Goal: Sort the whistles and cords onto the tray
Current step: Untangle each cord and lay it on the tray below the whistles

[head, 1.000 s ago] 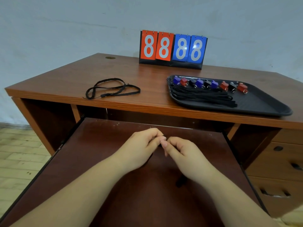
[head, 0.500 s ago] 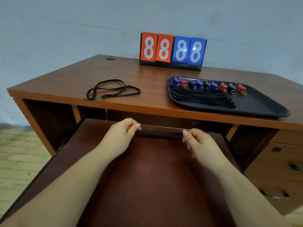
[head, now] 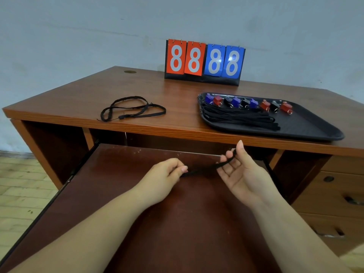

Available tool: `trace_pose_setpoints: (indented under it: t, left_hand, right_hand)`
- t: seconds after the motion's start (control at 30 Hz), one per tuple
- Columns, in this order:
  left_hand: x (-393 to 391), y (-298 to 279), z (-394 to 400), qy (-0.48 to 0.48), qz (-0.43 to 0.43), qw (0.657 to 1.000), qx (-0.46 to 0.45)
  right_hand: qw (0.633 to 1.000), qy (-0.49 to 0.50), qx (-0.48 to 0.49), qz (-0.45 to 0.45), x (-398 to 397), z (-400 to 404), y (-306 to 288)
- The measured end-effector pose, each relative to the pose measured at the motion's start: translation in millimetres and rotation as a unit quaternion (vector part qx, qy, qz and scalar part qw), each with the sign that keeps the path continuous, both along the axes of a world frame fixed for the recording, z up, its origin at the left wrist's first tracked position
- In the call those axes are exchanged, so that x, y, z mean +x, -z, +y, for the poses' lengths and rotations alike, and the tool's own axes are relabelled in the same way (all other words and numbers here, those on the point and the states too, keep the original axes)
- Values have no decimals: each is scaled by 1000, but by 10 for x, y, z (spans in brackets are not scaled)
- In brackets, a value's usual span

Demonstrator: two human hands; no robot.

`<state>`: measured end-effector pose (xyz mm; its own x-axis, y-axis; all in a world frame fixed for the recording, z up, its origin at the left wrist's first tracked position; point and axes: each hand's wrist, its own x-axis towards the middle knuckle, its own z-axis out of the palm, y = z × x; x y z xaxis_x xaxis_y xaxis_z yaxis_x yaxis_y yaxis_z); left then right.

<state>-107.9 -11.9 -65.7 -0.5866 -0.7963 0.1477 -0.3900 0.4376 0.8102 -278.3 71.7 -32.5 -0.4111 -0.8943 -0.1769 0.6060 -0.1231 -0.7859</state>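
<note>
Both hands sit over the pull-out shelf [head: 149, 223], nearer than the tray [head: 315, 129]. Left hand [head: 163, 180]: fingers pinched shut on one end of a black cord [head: 202, 169]. Right hand [head: 242, 178]: palm up, fingers loosely curled, the cord's other end caught between thumb and fingertips. The cord spans the gap between the hands, clear of the shelf.

On the worktop [head: 177, 99], tray at the right front edge. Inside it, a bundle of black cords [head: 240, 118] lies along the near-left part; a row of whistles [head: 248, 103], blue, red and black, lines the far side. Well left of the tray, a loose cord [head: 132, 111] lies looped. Beyond the tray stands a scoreboard [head: 204, 62] reading 8888.
</note>
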Motion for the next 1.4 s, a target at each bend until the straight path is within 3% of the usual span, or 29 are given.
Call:
trace_pose_setpoints:
  t: [0.13, 0.33, 0.67, 0.93, 1.2, 1.4]
  left_hand:
    - [-36, -61, 68, 16, 89, 990, 106]
    - [-47, -128, 141, 3, 171, 972, 160]
    - [-106, -163, 175, 4, 284, 911, 299]
    - [-79, -156, 164, 20, 293, 917, 269]
    - [-68, -187, 207, 67, 255, 945, 194]
    - [-69, -198, 207, 75, 258, 945, 189]
  right_hand:
    - [998, 16, 28, 47, 33, 16, -4]
    - [997, 49, 36, 55, 63, -5, 37]
    - [988, -15, 26, 148, 103, 5, 93]
    - [957, -39, 21, 286, 218, 33, 109]
    - [946, -59, 17, 319, 247, 73, 80]
    - [939, -62, 13, 338, 245, 73, 83]
